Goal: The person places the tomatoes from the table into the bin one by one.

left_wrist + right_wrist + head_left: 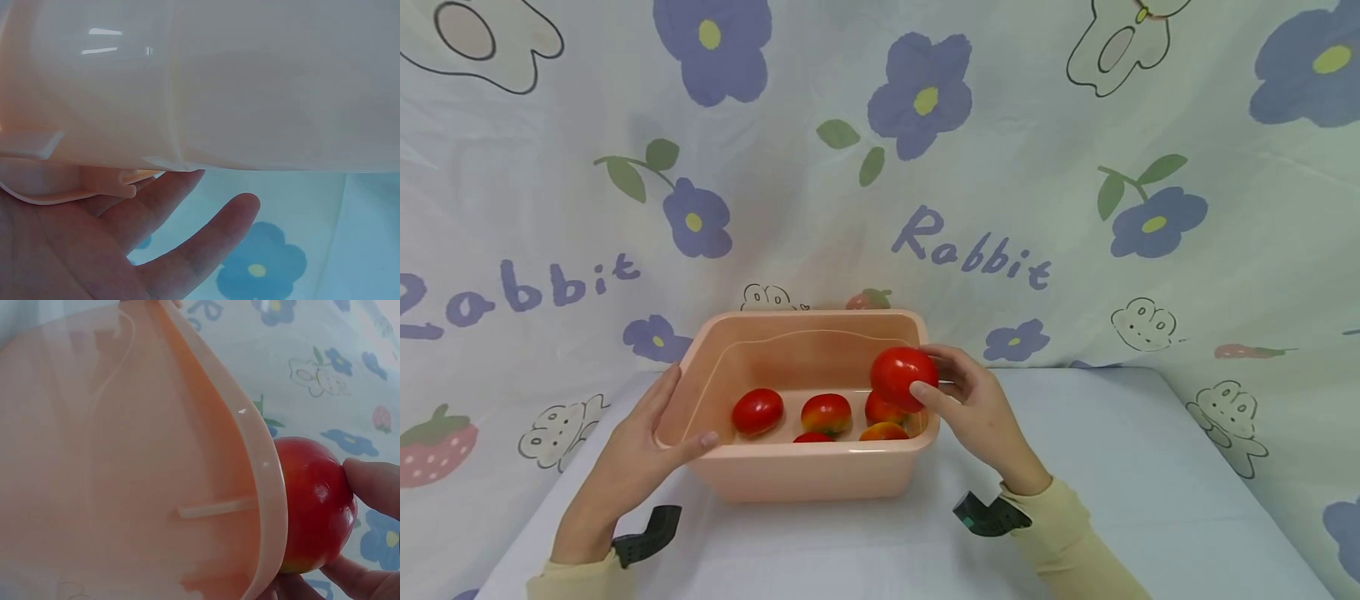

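Note:
A glossy red apple, tinged yellow-green at its lower edge in the right wrist view, is pinched between the thumb and fingers of my right hand. It is raised at the right end of a peach-coloured plastic bin. Several more red and yellow apples lie on the bin's floor, among them one apple at the left and another apple in the middle. My left hand rests against the bin's left end, thumb over the front rim. Its fingers look straight and spread in the left wrist view.
The bin stands on a white-covered table. Behind it hangs a pale cloth printed with blue flowers, rabbits and lettering. The front wall hides part of the apples lying low in the bin. Dark bands sit on both wrists.

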{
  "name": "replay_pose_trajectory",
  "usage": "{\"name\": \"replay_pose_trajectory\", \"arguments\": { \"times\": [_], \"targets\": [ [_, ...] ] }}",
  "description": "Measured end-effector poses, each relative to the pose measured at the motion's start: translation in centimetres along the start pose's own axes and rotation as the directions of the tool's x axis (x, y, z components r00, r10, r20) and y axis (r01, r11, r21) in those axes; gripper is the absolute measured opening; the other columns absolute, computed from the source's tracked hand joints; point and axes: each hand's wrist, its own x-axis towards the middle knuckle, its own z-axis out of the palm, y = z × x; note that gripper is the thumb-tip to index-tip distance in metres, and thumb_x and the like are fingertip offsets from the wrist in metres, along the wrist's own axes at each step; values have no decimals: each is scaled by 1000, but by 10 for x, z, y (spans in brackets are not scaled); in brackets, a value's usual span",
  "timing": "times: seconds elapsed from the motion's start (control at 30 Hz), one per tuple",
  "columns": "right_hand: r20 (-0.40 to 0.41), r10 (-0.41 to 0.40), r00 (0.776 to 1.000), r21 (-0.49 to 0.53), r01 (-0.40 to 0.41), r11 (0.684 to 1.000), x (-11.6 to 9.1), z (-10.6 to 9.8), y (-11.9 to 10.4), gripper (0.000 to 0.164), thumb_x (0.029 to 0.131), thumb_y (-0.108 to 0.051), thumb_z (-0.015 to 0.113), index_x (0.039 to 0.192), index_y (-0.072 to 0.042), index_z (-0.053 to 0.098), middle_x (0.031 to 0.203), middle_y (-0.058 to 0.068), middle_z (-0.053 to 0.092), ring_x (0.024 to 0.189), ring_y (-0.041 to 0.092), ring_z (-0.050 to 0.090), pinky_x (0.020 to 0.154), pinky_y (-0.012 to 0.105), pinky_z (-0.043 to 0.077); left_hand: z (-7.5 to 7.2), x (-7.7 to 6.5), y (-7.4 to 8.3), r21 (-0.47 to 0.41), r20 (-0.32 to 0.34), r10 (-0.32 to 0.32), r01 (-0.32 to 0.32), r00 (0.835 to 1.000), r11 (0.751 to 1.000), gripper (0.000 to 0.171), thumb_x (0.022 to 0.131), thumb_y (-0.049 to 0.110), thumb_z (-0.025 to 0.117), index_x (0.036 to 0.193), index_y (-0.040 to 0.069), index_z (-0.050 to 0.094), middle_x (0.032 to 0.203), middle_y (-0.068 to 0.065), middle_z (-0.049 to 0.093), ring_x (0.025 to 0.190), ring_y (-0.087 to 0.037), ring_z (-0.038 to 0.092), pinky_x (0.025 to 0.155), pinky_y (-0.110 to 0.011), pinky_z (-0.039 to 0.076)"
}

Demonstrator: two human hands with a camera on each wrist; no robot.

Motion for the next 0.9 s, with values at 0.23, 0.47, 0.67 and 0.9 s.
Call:
{"name": "replay_pose_trajectory", "arguments": {
  "times": [0.23,0.47,0.67,0.9],
  "targets": [
    [-11,-15,1000,-21,14,1000,-1,2,0,52,91,-23,75,139,-11,57,134,7,62,118,23,61,101,38,52,0,0,0,-3,1,-4,4,1000,1000,107,88,46,73,163,20,1,167,-19,9,141,-56,26,96,-83,28],
    [-34,-46,998,-40,45,998,-2,1,3,46,94,-19,73,136,-6,59,133,12,63,116,24,63,102,45,51,0,0,2,-6,1,-8,8,1000,1000,108,88,47,73,163,22,-1,167,-19,10,140,-56,28,96,-82,30],
    [-22,-41,999,-42,40,998,-1,-3,5,44,94,-17,72,135,-3,60,132,14,63,119,26,62,101,46,52,0,0,2,0,7,-19,19,1000,1000,108,88,48,72,163,20,-1,167,-19,9,141,-56,25,96,-83,29],
    [-31,-28,999,-54,26,998,-1,-10,9,42,95,-18,70,134,-4,60,131,12,63,118,25,62,101,47,52,1,0,1,6,4,-30,30,1000,1000,108,88,48,72,163,20,-1,167,-20,9,141,-56,25,95,-83,29]
  ]
}}
